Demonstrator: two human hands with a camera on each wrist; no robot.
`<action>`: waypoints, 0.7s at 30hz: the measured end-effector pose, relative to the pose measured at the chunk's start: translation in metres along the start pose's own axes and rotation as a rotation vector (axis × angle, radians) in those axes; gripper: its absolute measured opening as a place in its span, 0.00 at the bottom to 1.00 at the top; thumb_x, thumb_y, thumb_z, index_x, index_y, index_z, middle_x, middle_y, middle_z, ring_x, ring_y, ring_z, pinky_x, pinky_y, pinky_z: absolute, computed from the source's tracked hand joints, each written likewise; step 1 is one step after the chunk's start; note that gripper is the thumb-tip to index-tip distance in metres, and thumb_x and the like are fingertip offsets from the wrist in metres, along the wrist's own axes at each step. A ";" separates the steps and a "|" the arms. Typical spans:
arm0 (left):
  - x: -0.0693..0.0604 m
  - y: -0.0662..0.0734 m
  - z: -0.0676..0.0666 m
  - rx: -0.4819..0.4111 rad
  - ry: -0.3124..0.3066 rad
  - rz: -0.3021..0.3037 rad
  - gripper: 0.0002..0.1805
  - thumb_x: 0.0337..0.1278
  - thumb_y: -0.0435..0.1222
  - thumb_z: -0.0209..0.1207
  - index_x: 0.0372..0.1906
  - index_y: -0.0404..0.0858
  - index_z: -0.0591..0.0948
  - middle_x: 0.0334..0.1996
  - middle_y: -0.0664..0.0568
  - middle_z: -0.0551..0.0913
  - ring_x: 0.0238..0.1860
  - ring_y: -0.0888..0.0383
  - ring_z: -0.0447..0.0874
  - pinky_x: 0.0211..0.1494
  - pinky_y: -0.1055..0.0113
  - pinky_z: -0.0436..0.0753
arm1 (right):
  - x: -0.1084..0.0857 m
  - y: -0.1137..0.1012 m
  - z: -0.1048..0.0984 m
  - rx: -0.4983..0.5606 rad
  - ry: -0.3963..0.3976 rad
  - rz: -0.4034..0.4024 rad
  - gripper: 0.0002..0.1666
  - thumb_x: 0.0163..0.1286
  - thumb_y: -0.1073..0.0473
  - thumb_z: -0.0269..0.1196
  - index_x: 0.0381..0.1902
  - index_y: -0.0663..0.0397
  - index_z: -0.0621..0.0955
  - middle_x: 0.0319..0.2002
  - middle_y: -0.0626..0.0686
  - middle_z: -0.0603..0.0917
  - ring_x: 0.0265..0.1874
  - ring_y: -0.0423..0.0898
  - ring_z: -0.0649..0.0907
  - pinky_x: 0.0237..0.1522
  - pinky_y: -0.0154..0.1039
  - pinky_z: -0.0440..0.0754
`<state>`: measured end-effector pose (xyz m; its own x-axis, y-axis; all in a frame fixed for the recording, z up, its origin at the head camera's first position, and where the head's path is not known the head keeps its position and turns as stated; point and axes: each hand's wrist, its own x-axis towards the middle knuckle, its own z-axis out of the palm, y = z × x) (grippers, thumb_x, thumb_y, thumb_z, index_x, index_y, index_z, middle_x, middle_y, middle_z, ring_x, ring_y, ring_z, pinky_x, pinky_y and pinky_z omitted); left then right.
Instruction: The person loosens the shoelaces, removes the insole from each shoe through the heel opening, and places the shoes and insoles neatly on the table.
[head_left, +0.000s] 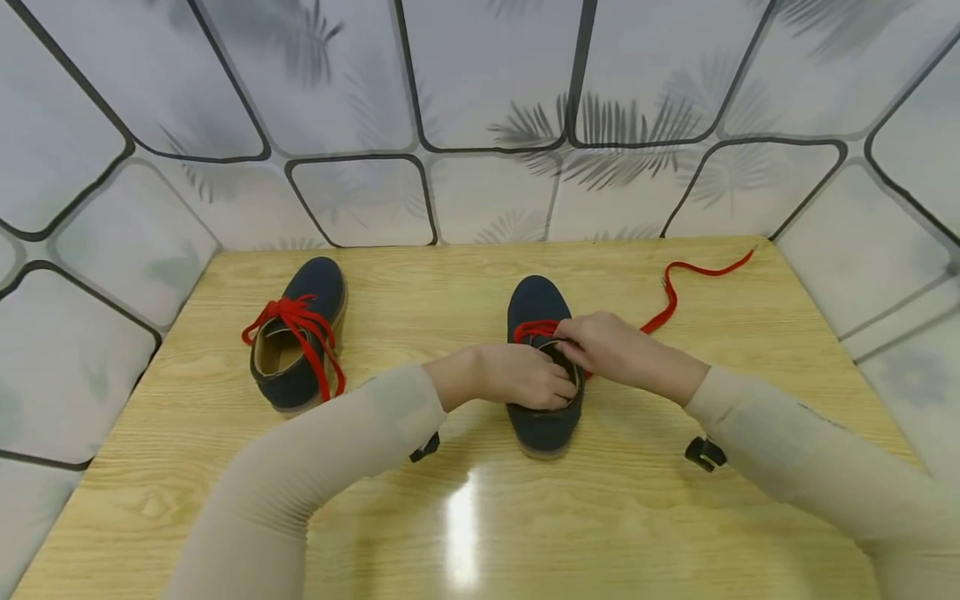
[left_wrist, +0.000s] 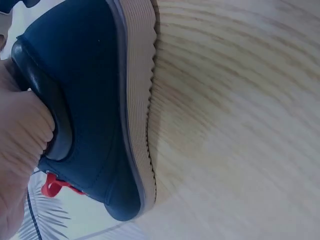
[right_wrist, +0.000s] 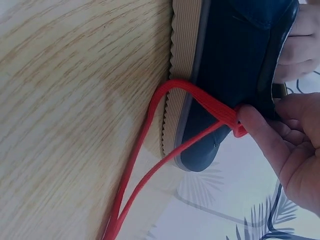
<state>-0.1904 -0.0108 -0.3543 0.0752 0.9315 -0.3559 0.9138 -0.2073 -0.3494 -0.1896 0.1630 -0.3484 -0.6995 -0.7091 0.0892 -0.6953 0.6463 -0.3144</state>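
Observation:
A navy shoe with a pale ridged sole stands near the middle of the table, toe away from me. Red shoelace crosses its front part. My left hand reaches over the collar with curled fingers inside the shoe opening; the fingertips are hidden. On the shoe's right side, my right hand pinches the eyelet flap. One fingertip lies against the red lace there. Two strands of that lace run down over the sole to the table in the right wrist view.
A second navy shoe stands to the left, its red lace tied in a bow. The loose lace end trails toward the back right of the wooden table. Patterned fabric walls rise behind and at the sides.

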 end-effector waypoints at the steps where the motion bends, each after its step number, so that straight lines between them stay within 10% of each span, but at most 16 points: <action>1: 0.000 0.000 0.000 -0.020 -0.020 -0.002 0.20 0.71 0.35 0.44 0.64 0.42 0.71 0.61 0.55 0.71 0.58 0.58 0.72 0.59 0.70 0.73 | 0.001 -0.001 0.000 -0.006 -0.009 0.005 0.05 0.65 0.65 0.61 0.29 0.58 0.79 0.18 0.47 0.76 0.14 0.37 0.69 0.18 0.31 0.67; 21: 0.011 0.003 -0.003 -0.104 -0.155 -0.072 0.23 0.71 0.36 0.45 0.68 0.40 0.64 0.69 0.53 0.61 0.68 0.56 0.60 0.68 0.69 0.62 | 0.003 -0.001 0.000 0.001 -0.053 0.027 0.05 0.67 0.64 0.59 0.31 0.58 0.80 0.22 0.48 0.79 0.17 0.38 0.72 0.21 0.32 0.70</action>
<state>-0.1854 -0.0004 -0.3563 -0.0469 0.8840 -0.4651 0.9516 -0.1020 -0.2899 -0.1916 0.1603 -0.3477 -0.7086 -0.7049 0.0308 -0.6757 0.6654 -0.3173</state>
